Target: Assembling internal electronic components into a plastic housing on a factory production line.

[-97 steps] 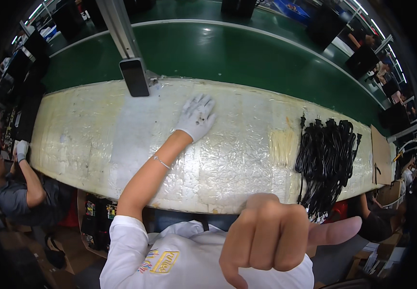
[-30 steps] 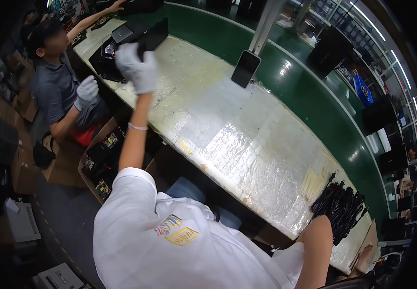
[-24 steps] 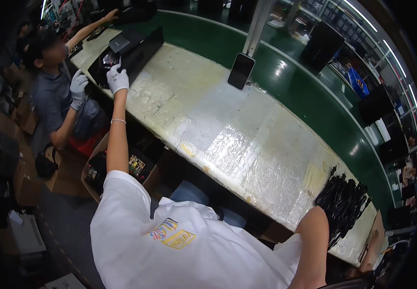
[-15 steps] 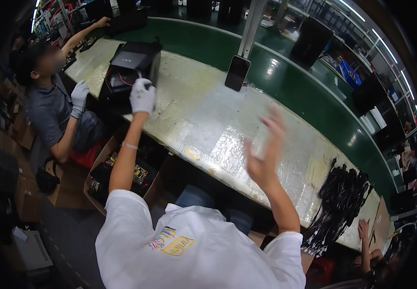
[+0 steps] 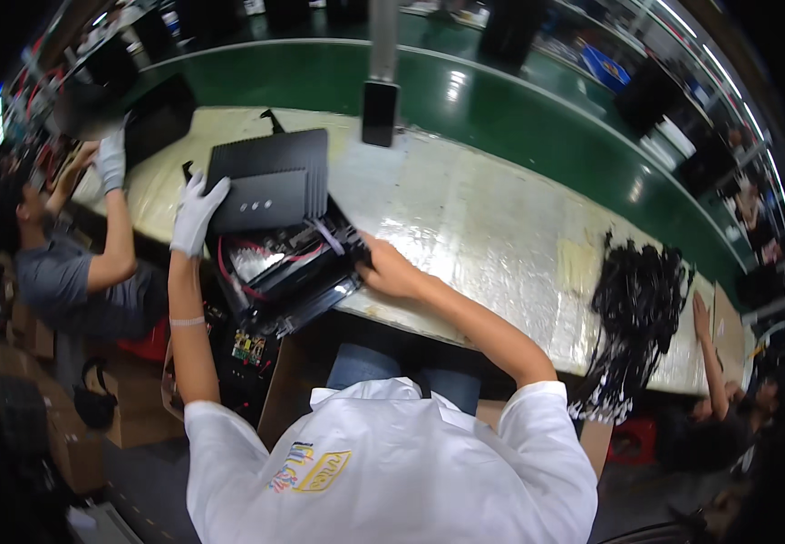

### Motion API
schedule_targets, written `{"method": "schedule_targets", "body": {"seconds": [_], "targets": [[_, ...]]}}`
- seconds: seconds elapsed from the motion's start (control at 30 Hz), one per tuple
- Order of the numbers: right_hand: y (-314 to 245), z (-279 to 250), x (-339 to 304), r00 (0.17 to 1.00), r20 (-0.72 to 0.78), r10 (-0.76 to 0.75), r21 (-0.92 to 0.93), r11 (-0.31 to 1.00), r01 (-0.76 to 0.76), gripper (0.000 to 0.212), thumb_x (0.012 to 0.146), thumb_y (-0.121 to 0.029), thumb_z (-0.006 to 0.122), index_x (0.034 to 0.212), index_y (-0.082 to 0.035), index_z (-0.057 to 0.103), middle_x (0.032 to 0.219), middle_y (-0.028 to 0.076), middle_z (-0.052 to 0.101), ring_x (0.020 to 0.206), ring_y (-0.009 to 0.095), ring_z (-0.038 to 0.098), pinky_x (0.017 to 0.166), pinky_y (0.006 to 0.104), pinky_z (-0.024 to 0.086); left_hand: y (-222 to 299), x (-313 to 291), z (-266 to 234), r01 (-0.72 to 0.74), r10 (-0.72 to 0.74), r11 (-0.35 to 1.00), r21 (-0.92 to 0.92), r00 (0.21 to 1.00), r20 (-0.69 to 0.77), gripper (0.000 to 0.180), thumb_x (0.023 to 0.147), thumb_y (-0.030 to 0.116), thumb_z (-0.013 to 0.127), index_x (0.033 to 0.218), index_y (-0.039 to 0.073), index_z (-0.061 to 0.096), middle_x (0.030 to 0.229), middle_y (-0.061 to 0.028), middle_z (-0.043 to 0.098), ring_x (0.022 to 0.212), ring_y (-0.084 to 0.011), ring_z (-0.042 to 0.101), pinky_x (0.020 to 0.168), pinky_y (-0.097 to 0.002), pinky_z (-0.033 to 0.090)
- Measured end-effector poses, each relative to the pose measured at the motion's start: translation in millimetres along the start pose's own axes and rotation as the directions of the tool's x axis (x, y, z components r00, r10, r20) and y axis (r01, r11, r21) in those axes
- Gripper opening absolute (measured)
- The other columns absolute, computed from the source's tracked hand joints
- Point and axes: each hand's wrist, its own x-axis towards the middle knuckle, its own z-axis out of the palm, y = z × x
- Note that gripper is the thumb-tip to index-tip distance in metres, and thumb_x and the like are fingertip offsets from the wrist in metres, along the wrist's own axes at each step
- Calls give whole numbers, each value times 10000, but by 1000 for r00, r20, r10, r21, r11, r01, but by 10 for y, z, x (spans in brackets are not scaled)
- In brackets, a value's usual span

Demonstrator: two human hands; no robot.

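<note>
A black electronics housing (image 5: 297, 286) is tilted at the near edge of the workbench, left of centre, with red wires and shiny inner parts exposed. Its ribbed black cover (image 5: 261, 195), with three small pale marks, lies at the far side of the open part. My left hand (image 5: 196, 213), in a white glove, grips the left edge of the cover, thumb on top. Bare, my right hand (image 5: 388, 266) holds the housing's right side, fingers curled over its edge and partly hidden.
A phone (image 5: 380, 113) stands against a metal post. Black cables (image 5: 637, 299) hang over the bench at right. At left a co-worker (image 5: 75, 263) reaches toward another black casing (image 5: 161, 113). A carton with circuit boards (image 5: 249, 347) sits below the bench. Beyond runs a green conveyor (image 5: 501, 113).
The housing has come nearer and turned on the bench. My right hand, raised and apart before, now grips its right side. My left hand has shifted to the cover's left edge.
</note>
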Motion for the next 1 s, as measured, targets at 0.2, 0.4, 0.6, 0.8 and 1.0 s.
{"method": "schedule_targets", "body": {"seconds": [0.2,0.4,0.6,0.8,1.0], "targets": [[-410,173,-1427,966,-256,29,-72,996,-49,779,752,63,579,1442,82,218,1377,303,370,1287,459,376,1081,438,343,582,-751,733,-78,127,960,-270,978,167,695,842,215,702,1425,0,391,1429,-128,440,1272,-221,447,1069,-332,345],[-498,111,-2554,840,-428,334,136,943,-305,804,749,-30,592,1426,131,189,1395,350,310,1312,492,336,1117,458,270,1446,-800,1797,-257,336,939,-228,824,456,462,774,358,745,982,-43,646,1480,-169,378,1384,-318,327,1119,-379,285],[-190,-876,-2299,832,-404,379,-90,889,-449,910,797,-252,722,1462,78,195,1500,285,250,1407,400,261,1139,416,255,1710,153,2747,-336,382,923,-187,747,544,591,819,518,679,1020,-38,669,1485,-174,381,1431,-372,216,1159,-437,209],[13,-2038,-1610,657,-634,409,571,820,40,611,926,-230,645,1403,33,367,1367,138,490,1254,205,460,1088,344,314,1955,602,3204,-418,425,898,-135,750,507,611,838,566,638,880,-43,665,1498,-186,371,1453,-409,129,1171,-465,158],[-568,-1904,-1842,621,-752,221,196,974,-109,502,885,-142,683,1296,63,480,1306,144,549,1157,222,543,1009,337,410,2352,-294,2264,-698,795,584,-415,594,120,307,720,278,775,818,26,631,1280,-131,570,1326,-390,423,1048,-468,382]]}}
